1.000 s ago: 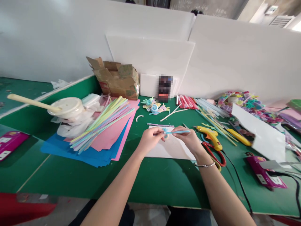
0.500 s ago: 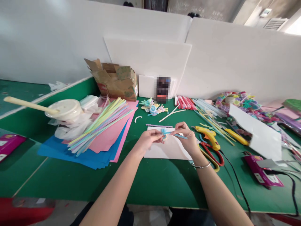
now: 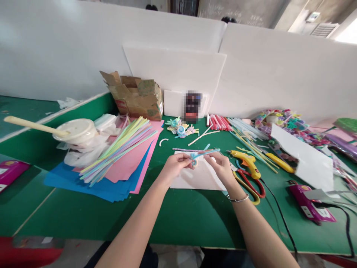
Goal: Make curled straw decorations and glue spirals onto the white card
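My left hand point(image 3: 177, 165) pinches a small craft piece of light-blue pipe cleaner with a pale coil point(image 3: 195, 163) under it. From this piece the blue pipe cleaner point(image 3: 211, 151) sticks out to the right, and a second short blue end points up. My right hand point(image 3: 220, 165) is closed at the pipe cleaner, its fingertips against the strand close to the left fingers; the exact grip is partly hidden. Both hands are above a white sheet point(image 3: 195, 180) on the green table. Just beyond the sheet lies a purple pipe cleaner point(image 3: 184, 149).
Right of my hands lie a yellow glue gun point(image 3: 249, 162) with a cord and red-and-yellow-handled scissors point(image 3: 253, 190). Finished coiled pieces point(image 3: 181, 130) sit behind. Leftward are pipe-cleaner bundles point(image 3: 119, 149), blue sheets point(image 3: 111, 191), a lidded bowl point(image 3: 76, 130) and a cardboard box point(image 3: 139, 98).
The blue strand has swung up from pointing low right to slightly above level, and a second blue end now shows. My right hand has lowered slightly; my left hand stays put.
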`<state>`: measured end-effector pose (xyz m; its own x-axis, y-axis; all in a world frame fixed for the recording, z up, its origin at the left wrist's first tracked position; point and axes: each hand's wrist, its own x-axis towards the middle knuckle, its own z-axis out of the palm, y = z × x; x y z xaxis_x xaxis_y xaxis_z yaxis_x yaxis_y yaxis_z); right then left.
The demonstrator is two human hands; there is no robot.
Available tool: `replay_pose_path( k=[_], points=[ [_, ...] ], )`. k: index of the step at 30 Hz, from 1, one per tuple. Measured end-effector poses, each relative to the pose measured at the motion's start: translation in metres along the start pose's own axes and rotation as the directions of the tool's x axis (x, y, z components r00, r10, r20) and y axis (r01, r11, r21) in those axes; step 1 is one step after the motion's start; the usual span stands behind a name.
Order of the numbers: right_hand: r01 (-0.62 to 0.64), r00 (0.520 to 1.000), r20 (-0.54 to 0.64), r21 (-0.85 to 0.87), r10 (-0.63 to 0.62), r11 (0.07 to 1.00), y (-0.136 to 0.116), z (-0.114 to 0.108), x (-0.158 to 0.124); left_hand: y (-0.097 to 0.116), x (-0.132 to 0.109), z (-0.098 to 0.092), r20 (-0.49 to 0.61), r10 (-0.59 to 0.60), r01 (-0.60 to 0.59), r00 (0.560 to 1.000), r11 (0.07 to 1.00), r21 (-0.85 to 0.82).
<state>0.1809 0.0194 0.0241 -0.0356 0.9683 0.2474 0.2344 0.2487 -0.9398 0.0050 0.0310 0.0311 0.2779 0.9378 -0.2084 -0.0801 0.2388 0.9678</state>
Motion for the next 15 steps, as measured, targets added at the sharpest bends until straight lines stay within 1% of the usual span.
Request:
replay_pose_path(
  k=[2, 6, 9, 12, 15],
  points=[
    [-0.037, 0.999, -0.015, 0.056, 0.038, 0.998, 0.000, 0.002, 0.000, -0.002, 0.001, 0.000, -0.001, 0.024, -0.024, 1.000, 0.999, 0.024],
    [-0.049, 0.996, -0.064, 0.098, 0.055, 0.994, 0.002, 0.008, 0.000, -0.005, 0.003, -0.001, -0.002, 0.082, -0.082, 0.997, 0.994, 0.074],
    [-0.093, 0.990, -0.090, 0.144, 0.106, 0.985, 0.006, 0.013, -0.001, -0.007, 0.004, -0.001, -0.022, 0.099, -0.095, 0.995, 0.987, 0.129],
    [-0.148, 0.979, -0.100, 0.251, 0.178, 0.957, 0.009, 0.016, -0.001, -0.006, 0.004, 0.002, -0.054, 0.144, -0.129, 0.988, 0.966, 0.225],
    [-0.189, 0.965, -0.092, 0.404, 0.245, 0.895, 0.010, 0.017, -0.001, -0.006, 0.002, 0.005, -0.064, 0.218, -0.185, 0.974, 0.924, 0.335]
  ],
)
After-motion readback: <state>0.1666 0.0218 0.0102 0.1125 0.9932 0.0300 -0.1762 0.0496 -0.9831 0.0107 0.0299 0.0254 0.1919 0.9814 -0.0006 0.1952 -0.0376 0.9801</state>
